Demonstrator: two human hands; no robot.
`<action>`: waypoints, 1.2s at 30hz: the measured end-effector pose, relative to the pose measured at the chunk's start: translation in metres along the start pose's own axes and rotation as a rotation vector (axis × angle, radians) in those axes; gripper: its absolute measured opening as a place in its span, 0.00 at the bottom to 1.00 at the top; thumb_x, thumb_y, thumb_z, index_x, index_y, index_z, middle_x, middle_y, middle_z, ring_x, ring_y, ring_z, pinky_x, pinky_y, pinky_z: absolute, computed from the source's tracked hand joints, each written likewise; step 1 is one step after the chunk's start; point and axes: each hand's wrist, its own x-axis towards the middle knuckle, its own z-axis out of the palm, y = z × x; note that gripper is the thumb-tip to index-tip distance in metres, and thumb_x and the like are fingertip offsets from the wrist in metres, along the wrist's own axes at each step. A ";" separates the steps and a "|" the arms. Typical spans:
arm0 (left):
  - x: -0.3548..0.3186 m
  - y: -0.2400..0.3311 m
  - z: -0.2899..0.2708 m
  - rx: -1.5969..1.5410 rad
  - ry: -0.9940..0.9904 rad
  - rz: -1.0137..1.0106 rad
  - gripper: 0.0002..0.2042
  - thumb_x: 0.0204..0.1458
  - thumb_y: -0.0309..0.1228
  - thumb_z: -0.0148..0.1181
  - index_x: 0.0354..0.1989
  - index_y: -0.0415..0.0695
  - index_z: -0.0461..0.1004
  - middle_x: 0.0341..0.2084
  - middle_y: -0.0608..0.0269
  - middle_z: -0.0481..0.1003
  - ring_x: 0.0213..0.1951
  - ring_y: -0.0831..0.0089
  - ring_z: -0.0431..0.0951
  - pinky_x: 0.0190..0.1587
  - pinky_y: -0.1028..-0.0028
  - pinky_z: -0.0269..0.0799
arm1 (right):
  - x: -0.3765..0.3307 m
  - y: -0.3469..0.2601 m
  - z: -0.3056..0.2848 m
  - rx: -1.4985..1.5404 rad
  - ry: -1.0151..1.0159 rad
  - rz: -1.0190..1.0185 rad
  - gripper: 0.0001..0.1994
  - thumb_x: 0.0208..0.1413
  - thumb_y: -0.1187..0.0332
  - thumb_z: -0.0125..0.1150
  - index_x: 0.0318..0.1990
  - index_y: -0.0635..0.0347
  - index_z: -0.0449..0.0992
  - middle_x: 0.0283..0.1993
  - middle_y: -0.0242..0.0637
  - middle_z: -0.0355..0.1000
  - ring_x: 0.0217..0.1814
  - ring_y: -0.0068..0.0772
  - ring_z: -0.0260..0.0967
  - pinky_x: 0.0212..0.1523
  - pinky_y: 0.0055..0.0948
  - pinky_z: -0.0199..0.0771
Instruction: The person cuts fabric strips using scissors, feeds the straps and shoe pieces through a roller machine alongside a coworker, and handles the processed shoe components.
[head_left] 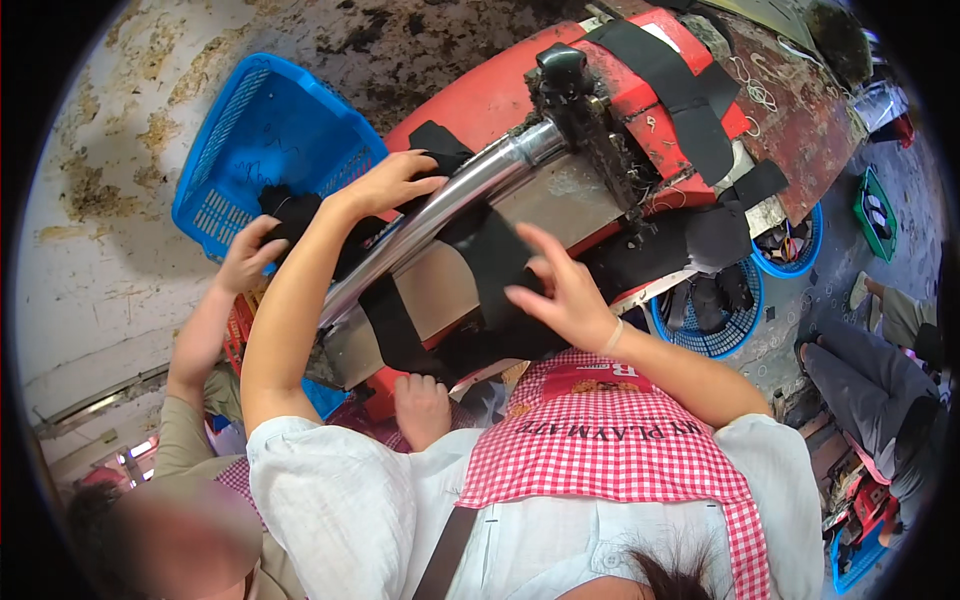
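Note:
My left hand reaches over a shiny metal tube on a red machine and pinches the edge of a black fabric piece. My right hand lies with spread fingers against a black fabric strip draped over the tube, holding nothing. More black strips lie across the machine's red top. I wear a white shirt and a red checked apron.
A co-worker at the lower left has one hand at black pieces beside a blue rectangular basket and another hand under the machine. Round blue baskets with dark pieces stand to the right. Another person sits at the far right.

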 end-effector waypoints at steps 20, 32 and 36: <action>-0.054 -0.004 -0.221 0.790 0.652 0.061 0.17 0.45 0.30 0.58 0.44 0.37 0.69 0.40 0.50 0.72 0.42 0.60 0.72 0.44 0.69 0.67 | -0.020 0.109 -0.110 -1.037 -0.280 -0.726 0.09 0.38 0.69 0.53 0.31 0.53 0.71 0.41 0.32 0.67 0.45 0.32 0.64 0.51 0.33 0.61; 0.005 0.002 -0.019 0.386 0.169 0.191 0.14 0.40 0.14 0.47 0.36 0.42 0.71 0.31 0.51 0.67 0.38 0.55 0.68 0.40 0.66 0.65 | -0.017 -0.004 -0.052 -0.122 -0.039 -0.032 0.13 0.44 0.75 0.59 0.40 0.63 0.66 0.28 0.42 0.71 0.30 0.41 0.71 0.28 0.30 0.67; 0.006 -0.005 0.011 0.209 0.027 0.151 0.07 0.45 0.24 0.48 0.32 0.41 0.72 0.28 0.52 0.67 0.37 0.58 0.68 0.40 0.65 0.65 | 0.015 0.008 -0.011 -0.069 -0.030 0.022 0.19 0.44 0.72 0.60 0.44 0.61 0.61 0.29 0.46 0.71 0.30 0.41 0.71 0.29 0.30 0.67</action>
